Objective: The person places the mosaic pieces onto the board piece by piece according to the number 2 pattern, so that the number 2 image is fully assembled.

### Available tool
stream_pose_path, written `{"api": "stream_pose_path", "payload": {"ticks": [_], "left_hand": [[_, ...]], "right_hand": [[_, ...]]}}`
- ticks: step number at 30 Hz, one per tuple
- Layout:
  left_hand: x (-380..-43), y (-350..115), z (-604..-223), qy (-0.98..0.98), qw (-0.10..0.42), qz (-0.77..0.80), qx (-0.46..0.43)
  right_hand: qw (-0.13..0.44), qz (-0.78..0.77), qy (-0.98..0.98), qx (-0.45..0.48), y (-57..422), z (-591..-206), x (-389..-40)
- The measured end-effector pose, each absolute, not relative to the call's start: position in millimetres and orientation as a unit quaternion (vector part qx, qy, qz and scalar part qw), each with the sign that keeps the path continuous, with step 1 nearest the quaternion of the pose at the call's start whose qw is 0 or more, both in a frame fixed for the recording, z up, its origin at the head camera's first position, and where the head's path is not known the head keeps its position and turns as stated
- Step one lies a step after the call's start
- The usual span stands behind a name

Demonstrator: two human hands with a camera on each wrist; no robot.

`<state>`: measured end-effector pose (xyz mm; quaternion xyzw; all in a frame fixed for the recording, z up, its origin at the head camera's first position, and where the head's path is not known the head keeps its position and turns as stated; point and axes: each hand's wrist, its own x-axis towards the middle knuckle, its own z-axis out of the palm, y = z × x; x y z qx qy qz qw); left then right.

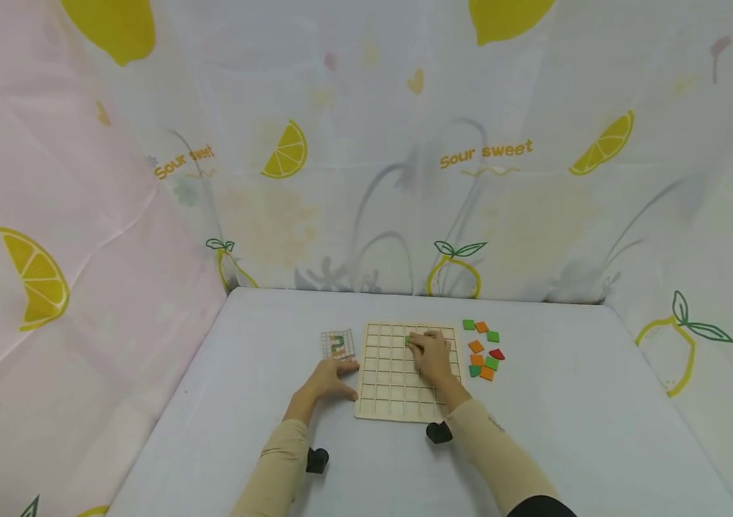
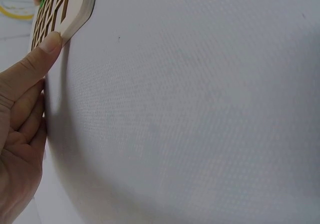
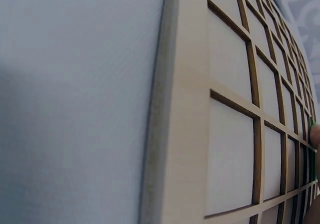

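Note:
A pale wooden grid board lies flat on the white table. My left hand is at its left side, thumb and forefinger spread against the edge. In the left wrist view the thumb lies straight, its tip on the board's rim near a corner. Over the upper part of the grid, my right hand pinches a small green tile down at the cells. Its fingers cover part of the tile. The right wrist view shows bare cells of the grid, with fingertips at the far right edge.
Right of the board lie several loose tiles: green, orange and one red. A small card printed with a grid and an orange and green pattern lies left of the board. Lemon-printed cloth walls surround the table.

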<state>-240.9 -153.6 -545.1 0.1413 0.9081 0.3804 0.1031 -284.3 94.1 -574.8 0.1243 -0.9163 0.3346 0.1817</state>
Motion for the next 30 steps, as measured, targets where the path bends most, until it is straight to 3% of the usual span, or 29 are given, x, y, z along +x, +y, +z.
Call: {"api": "stream_pose_path", "payload": {"ticks": [6, 14, 22, 30], "left_hand": [[-241.4, -152.0, -546.7, 0.909, 0.109, 0.377, 0.139], [-241.7, -152.4, -547.1, 0.914, 0.102, 0.367, 0.137], [-241.9, -152.9, -546.4, 0.914, 0.111, 0.37, 0.124], [-243.1, -153.4, -548.9, 0.914, 0.112, 0.371, 0.118]], "right_hand": [[0.188, 0.323, -0.921, 0.108, 99.4, -575.1, -282.6], [0.108, 0.262, -0.942, 0.178, 112.5, -569.8, -281.7], [0.168, 0.287, -0.932, 0.142, 119.0, -571.0, -270.8], [0.121, 0.252, -0.943, 0.179, 130.4, -574.2, -263.3]]}}
